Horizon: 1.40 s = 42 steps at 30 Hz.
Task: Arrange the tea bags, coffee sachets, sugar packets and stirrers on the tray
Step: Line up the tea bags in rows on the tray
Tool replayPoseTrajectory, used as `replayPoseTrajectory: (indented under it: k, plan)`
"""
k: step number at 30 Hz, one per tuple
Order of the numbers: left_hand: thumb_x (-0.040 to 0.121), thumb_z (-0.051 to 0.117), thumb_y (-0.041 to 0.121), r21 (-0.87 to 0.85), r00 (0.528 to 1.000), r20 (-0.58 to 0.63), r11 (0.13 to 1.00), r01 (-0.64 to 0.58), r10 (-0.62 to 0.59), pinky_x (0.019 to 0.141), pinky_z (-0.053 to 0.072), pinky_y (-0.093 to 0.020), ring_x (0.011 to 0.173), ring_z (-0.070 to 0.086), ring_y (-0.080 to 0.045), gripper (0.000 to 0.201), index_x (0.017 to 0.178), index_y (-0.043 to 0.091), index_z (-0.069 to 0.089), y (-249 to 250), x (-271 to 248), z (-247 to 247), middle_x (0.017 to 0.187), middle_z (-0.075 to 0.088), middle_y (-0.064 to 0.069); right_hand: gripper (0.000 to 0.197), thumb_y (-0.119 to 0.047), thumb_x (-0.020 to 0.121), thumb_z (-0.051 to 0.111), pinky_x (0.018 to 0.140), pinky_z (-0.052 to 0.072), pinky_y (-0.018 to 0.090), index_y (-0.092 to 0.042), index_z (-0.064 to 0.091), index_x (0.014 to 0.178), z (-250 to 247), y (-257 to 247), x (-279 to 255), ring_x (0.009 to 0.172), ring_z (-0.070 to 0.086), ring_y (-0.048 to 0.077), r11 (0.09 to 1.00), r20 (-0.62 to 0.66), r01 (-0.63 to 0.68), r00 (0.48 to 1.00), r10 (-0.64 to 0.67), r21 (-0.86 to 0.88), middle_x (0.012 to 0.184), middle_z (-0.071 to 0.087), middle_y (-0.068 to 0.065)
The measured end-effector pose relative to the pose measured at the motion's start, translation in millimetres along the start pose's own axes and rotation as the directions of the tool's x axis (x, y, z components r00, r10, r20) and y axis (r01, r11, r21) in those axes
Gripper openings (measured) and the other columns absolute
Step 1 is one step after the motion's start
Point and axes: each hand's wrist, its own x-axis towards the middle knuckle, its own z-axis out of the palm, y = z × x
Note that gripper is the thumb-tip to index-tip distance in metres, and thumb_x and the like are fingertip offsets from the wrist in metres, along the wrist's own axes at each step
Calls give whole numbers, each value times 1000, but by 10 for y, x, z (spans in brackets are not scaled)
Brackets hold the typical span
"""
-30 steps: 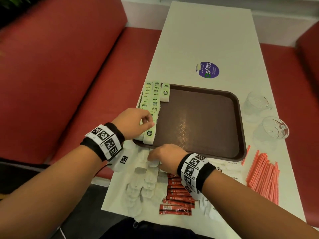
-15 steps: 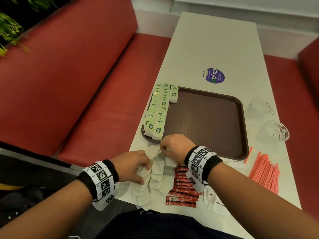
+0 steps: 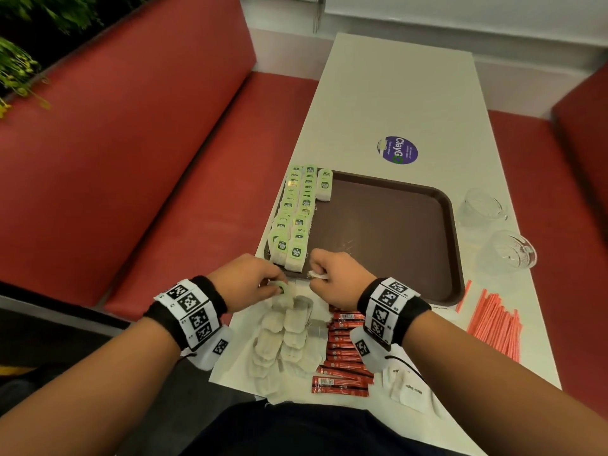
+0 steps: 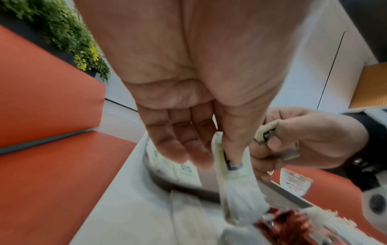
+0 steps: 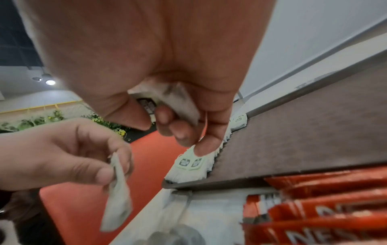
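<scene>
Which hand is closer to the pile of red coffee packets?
Right. The right hand hovers just above the far end of the red coffee packets, its wrist over them. The left hand is farther off, across the loose tea bags.

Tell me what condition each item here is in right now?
Brown plastic tray: flat on the table, mostly bare.
Green-tagged tea bags: lined in rows along the tray's left edge.
Loose white tea bags: heaped on the table.
Red coffee sachets: off the tray.
Orange stirrers: off the tray.
Left hand: pinching a tea bag.
Right hand: gripping a tea bag.
</scene>
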Motion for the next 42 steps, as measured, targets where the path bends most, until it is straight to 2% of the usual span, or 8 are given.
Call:
replayPoseTrajectory:
  k: [5,9,13,19,25,28,31,42]
  plan:
    - [92,68,25,-65,990,-115,994,-84,76,75,50,-27,80,61,-3,14,104,32,73,211,209,-241,89,71,14,23,-27,85,70,72,51,31,-25,54,102,-42,23,52,82,63,18,997,-6,65,998,-65,41,94,67,-1]
    - [92,69,23,-102,970,-211,984,-149,125,73,50,-21,77,62,-2,11,100,29,74,356,354,-403,84,70,15,8,-21,91,65,73,47,30,-17,64,98,-122,85,102,82,61,16,997,-94,68,993,-65,32,89,67,-2]
    - [91,71,21,-155,939,-321,971,-184,127,68,46,-17,74,60,-8,10,98,27,74,411,475,-422,82,69,14,7,-22,93,65,62,37,15,-23,61,88,-209,140,111,68,53,1,996,-166,59,985,-47,68,74,58,-14]
    - [89,74,28,-266,959,-285,961,-73,-6,68,46,-25,70,56,-5,9,95,22,73,356,685,-318,79,68,8,22,-37,96,65,56,41,17,-15,63,91,-298,205,141,62,53,6,977,-240,27,970,26,214,76,64,-3]
    - [89,72,28,-271,934,-332,962,37,-129,70,48,-29,70,56,-9,10,85,22,66,280,1126,-450,75,64,7,18,-19,95,57,50,41,20,-22,46,109,-374,306,182,51,50,4,953,-277,-58,950,144,296,86,65,0]
    - [87,76,29,-283,902,-356,948,146,-245,72,48,-25,76,61,-7,23,106,25,62,187,1484,-569,82,66,11,15,-13,94,52,55,37,29,-17,40,102,-437,308,148,56,43,13,938,-266,-90,946,186,335,72,51,0]
    - [83,80,27,-322,884,-305,912,256,-355,61,49,-24,79,66,-11,31,107,24,60,83,1847,-631,88,69,5,12,-16,97,50,58,36,32,-17,41,89,-492,329,120,59,41,15,935,-256,-121,943,214,334,70,48,0]
    - [79,82,26,-100,854,-217,881,462,-472,91,54,-41,107,63,-29,48,120,14,59,54,2517,-601,121,63,-10,22,-14,94,56,65,42,32,-26,47,78,-534,539,100,66,49,13,933,-255,-131,941,224,335,74,55,-5]
